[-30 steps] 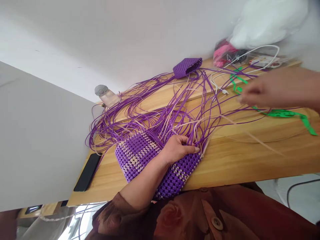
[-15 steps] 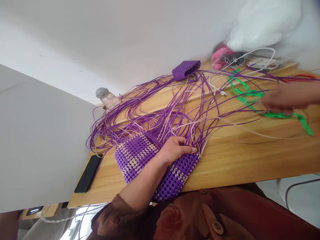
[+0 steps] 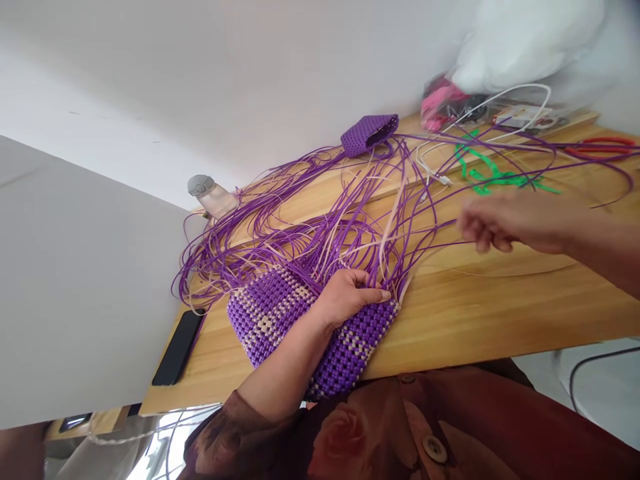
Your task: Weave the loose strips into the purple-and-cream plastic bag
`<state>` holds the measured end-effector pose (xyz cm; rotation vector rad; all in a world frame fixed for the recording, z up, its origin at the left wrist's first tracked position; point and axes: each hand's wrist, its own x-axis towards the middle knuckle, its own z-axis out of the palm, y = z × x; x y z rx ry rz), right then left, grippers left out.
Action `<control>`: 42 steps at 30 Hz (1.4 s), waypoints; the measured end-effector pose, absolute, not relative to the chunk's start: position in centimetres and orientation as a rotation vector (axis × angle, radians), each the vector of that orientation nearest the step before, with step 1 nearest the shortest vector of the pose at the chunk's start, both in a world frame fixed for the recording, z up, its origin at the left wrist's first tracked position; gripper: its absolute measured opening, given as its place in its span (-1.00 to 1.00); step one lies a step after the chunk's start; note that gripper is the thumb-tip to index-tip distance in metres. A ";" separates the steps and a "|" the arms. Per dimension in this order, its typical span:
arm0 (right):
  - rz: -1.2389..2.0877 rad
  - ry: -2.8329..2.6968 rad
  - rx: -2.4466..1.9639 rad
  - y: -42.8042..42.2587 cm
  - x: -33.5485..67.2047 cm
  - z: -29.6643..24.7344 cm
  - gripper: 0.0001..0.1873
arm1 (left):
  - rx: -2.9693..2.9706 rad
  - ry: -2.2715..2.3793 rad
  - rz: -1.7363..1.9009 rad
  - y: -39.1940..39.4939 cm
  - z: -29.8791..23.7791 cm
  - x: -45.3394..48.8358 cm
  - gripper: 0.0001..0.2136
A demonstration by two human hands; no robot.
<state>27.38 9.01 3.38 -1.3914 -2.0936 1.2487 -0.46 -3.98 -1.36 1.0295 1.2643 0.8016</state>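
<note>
Along the near edge of the counter (image 3: 480,303), left of its middle, the purple-and-cream woven piece (image 3: 275,310) is lying, and my left hand (image 3: 345,297) is gripping its upper rim: the thumb is lying along the weave while the other fingers are curling in among the loose strands (image 3: 320,230). Toward the counter's right end, my right hand (image 3: 515,219) is hovering, its blurred fingers half curled; I am not able to tell whether they are holding a strand. Just beyond it, the green tape (image 3: 500,179) is lying. By the far edge a small purple pouch (image 3: 364,136) is resting, and by the left edge, a black phone (image 3: 179,348).
</note>
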 end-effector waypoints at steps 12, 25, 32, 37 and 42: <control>1.030 -2.500 -0.934 2.7 18.9 2.8 -0.76 | 1.105 1.249 0.781 -4.2 -0.9 -0.5 -0.66; 1.081 -2.802 -0.594 4.5 17.2 3.8 -0.84 | 1.189 1.261 0.701 -4.2 -1.1 -0.8 -0.66; 0.809 -2.590 -0.378 3.5 15.9 1.4 -0.78 | 1.096 1.182 0.809 -4.1 -1.3 -0.7 -0.71; 1.030 -2.404 -0.529 3.3 16.3 -0.6 -0.73 | 1.008 1.122 0.778 -4.0 -1.0 -1.0 -0.67; 1.155 -2.359 -0.505 3.8 15.6 -0.5 -0.78 | 0.840 1.127 0.860 -4.0 -0.8 -0.6 -0.63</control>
